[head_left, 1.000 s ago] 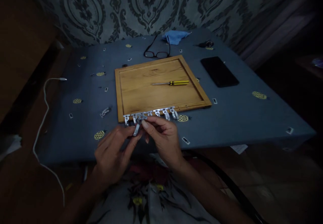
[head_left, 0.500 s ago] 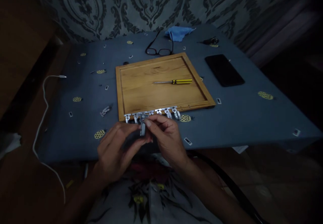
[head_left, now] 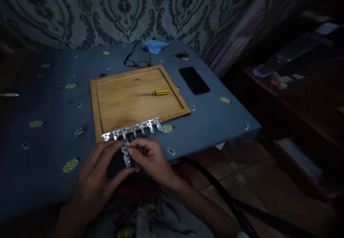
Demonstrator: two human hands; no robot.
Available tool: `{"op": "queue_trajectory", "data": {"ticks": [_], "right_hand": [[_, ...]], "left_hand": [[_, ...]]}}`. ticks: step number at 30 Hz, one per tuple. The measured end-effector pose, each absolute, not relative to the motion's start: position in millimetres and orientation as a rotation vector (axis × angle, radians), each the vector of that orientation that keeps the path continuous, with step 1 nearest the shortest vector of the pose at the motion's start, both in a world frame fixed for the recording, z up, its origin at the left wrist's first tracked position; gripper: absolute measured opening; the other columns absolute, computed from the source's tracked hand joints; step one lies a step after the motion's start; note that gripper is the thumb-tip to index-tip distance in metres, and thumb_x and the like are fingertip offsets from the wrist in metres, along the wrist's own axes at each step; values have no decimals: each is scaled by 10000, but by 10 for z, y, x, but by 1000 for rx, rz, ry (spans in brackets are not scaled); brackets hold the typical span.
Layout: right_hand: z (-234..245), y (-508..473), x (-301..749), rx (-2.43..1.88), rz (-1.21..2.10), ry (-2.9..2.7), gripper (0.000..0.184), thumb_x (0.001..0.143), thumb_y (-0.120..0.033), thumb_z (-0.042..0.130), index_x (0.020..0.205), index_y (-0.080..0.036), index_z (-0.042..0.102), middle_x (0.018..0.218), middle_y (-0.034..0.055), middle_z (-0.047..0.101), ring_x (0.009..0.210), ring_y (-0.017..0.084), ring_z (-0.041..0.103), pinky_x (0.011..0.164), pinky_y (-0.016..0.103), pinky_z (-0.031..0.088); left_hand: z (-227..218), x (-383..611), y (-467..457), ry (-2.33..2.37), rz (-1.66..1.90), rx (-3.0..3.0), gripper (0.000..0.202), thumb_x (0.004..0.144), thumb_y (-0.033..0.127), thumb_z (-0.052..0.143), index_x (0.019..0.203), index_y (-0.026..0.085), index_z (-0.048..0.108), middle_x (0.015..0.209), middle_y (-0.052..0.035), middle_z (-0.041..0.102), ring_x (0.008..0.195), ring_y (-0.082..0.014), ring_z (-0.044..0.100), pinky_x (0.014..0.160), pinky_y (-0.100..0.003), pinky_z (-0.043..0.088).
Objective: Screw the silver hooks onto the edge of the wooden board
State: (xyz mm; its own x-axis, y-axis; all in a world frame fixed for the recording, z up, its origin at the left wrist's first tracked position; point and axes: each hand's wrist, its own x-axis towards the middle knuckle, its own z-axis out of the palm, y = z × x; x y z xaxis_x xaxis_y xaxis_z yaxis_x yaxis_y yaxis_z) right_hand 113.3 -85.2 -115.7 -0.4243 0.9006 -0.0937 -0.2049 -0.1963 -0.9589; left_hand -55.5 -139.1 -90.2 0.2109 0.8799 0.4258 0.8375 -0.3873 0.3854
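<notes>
Close to the front edge of the table, a small silver metal hook (head_left: pixel 127 156) is held upright between my two hands. My right hand (head_left: pixel 150 157) pinches it from the right, thumb against its face. My left hand (head_left: pixel 99 170) curves round its other side, fingertips by its upper end and thumb near its lower end. Just beyond lies a wooden panel (head_left: pixel 129 105) with a raised frame. Along its near edge runs a row of several similar metal hooks (head_left: pixel 141 126), their curved ends hanging past the edge. A yellow-and-black screwdriver (head_left: pixel 153 93) rests on the panel.
One loose metal piece (head_left: pixel 79 133) lies left of the panel. Behind it are eyeglasses (head_left: pixel 137 63) and a blue cloth (head_left: pixel 155 46); a black phone (head_left: pixel 194 80) lies to the right. A clear bottle (head_left: pixel 290 53) rests on a dark surface (head_left: pixel 285 102) farther right.
My view has turned to the right, so the table and panel appear farther left and the bottle shows. Both hands keep hold of the hook, which now tilts slightly differently.
</notes>
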Motion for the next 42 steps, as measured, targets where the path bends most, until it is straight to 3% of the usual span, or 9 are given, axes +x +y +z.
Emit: {"op": "queue_trajectory", "data": {"ticks": [3,9,14,18,22,28,35,42], "right_hand": [[-1155,-889,1215,-928,1760,-1227,375,882,-584,743,854,-210,721,669,-47,598,483,64,476,440,195,422],[-1122,-964,1441,-900,1386,-1471,235,934,-452,744,921,-227,812,820,22,690,716,130,630,644,258,519],[-1207,-969,1578,-911,1353,-1467,95,925,-314,762,914,-235,815,790,2,674,719,122,617,644,247,495],[-1198,-943,1689,-933,1358,-1431,87,919,-281,768,852,-232,797,746,-20,636,693,113,576,652,252,467],[-1136,-914,1833,-995,1407,-1409,133,933,-286,746,813,-229,761,754,-23,602,720,120,564,681,263,451],[-1176,-774,2063,-1125,1371,-1241,239,929,-385,735,774,-208,691,751,-18,565,709,120,520,665,252,420],[-1181,-549,2139,-1311,1500,-1113,436,852,-605,759,786,-196,624,673,-38,494,605,97,395,549,229,334],[-1193,-368,2173,-1300,1613,-1197,449,870,-622,730,808,-193,614,597,-70,443,508,75,343,477,229,284]], "left_hand": [[-948,-537,-1369,1719,934,2395,343,1063,465,575,1319,239,608,1144,-77,723,1035,-236,742,907,-334,618],[-1016,-489,-1297,1728,937,2437,326,1040,435,619,1321,271,605,1135,-76,734,1016,-258,753,880,-380,622],[-1021,-344,-1227,1735,890,2448,321,1065,487,555,1292,265,604,1120,-76,732,1027,-259,741,900,-391,607],[-989,-187,-1145,1662,848,2536,315,1084,453,529,1289,224,596,1137,-92,729,1042,-249,730,925,-374,586],[-963,-61,-1038,1599,837,2610,311,1074,432,565,1264,188,600,1137,-103,729,1040,-250,725,942,-362,557],[-894,6,-837,1539,781,2579,486,1046,545,584,1369,183,550,1209,-118,730,1111,-283,706,986,-400,536],[-888,80,-601,1527,655,2426,558,985,376,717,1454,190,478,1290,-117,713,1175,-306,689,968,-434,567],[-936,211,-479,1554,614,2359,728,868,273,848,1468,198,443,1297,-111,715,1192,-315,674,984,-457,568]]}}
